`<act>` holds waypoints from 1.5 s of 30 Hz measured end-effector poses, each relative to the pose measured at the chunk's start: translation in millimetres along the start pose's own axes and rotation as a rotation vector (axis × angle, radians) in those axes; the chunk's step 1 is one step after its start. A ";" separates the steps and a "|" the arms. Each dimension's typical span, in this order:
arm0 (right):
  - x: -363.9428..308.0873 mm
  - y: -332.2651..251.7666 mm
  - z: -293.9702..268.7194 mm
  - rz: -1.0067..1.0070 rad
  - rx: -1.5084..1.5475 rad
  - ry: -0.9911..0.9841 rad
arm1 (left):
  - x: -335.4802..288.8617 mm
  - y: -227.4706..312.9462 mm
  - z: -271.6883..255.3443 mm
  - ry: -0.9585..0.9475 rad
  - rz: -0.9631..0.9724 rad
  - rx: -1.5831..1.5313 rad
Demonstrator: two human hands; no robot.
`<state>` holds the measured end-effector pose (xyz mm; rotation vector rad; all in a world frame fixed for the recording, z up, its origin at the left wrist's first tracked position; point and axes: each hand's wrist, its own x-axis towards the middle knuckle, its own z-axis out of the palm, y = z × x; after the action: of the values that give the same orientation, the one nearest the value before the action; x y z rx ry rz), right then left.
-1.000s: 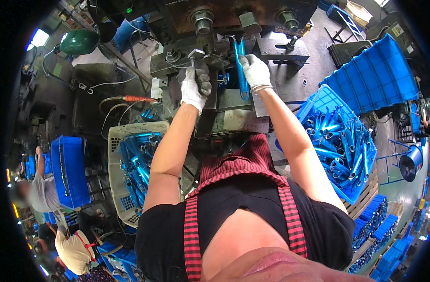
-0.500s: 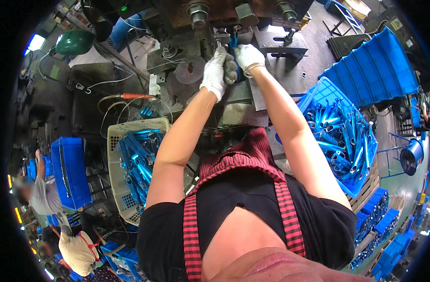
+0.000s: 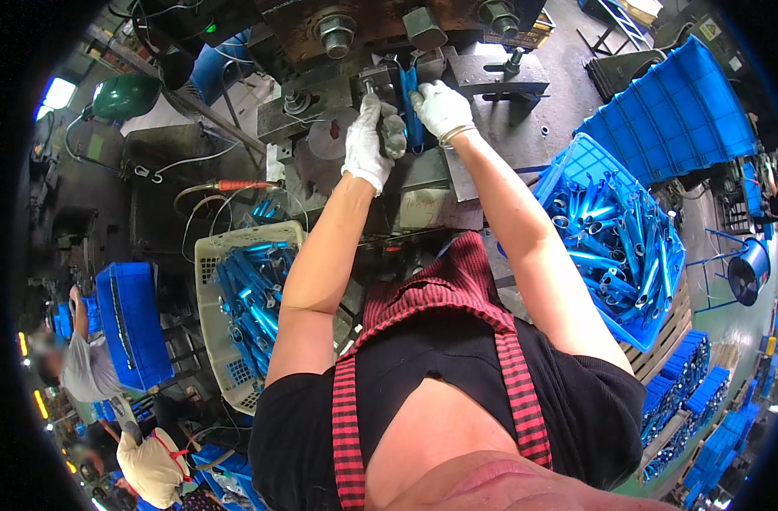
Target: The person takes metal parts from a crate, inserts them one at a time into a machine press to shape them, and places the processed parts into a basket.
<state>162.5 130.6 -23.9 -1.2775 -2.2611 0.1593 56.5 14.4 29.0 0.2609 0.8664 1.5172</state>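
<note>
A blue metal tube [image 3: 412, 106] stands lengthwise in the slot of a steel fixture [image 3: 377, 75] under the press head. My right hand [image 3: 443, 111], in a white glove, is at the tube's right side, its closed fingertips touching it. On the left my other gloved hand, my left hand [image 3: 374, 143], is curled, with its fingertips at a short metal rod [image 3: 370, 87] of the fixture. The glove covers just where the fingers meet the rod. Between the two hands the tube's near end shows.
Large bolts [image 3: 336, 36] hang from the press above my hands. A blue crate [image 3: 580, 166] of blue tubes stands at right, a cream basket [image 3: 210, 319] of similar parts at left. A taller blue bin [image 3: 674, 115] is far right; a green lamp [image 3: 127, 97] is far left.
The view has shifted, so the press and fixture appear farther left. My right hand has drawn slightly rightward from the tube's far end, and more of the tube shows. My left hand stays by the rod.
</note>
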 end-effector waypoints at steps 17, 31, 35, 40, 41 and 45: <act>-84.2 85.5 -51.0 0.315 0.285 0.094 | 53.2 -98.1 58.9 -0.068 -0.245 0.027; -280.2 311.9 -282.2 1.155 -0.866 -0.115 | 73.0 -130.0 40.4 -0.005 -0.233 0.049; -284.5 301.6 -281.0 1.259 -0.812 -0.331 | 76.1 -128.4 33.5 -0.017 -0.220 0.042; -236.2 230.2 -297.5 1.012 -0.756 -0.254 | 81.7 -122.0 21.4 -0.030 -0.240 -0.019; -238.0 229.2 -308.0 1.099 -0.765 -0.296 | 76.9 -127.5 35.7 0.082 -0.226 0.046; -233.3 203.3 -309.7 0.916 -0.552 -0.053 | 70.2 -133.4 45.8 0.066 -0.195 0.012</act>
<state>568.5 1.6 77.1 -2.5496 -1.6241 -0.1252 174.5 83.6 -49.1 0.1311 0.9262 1.3457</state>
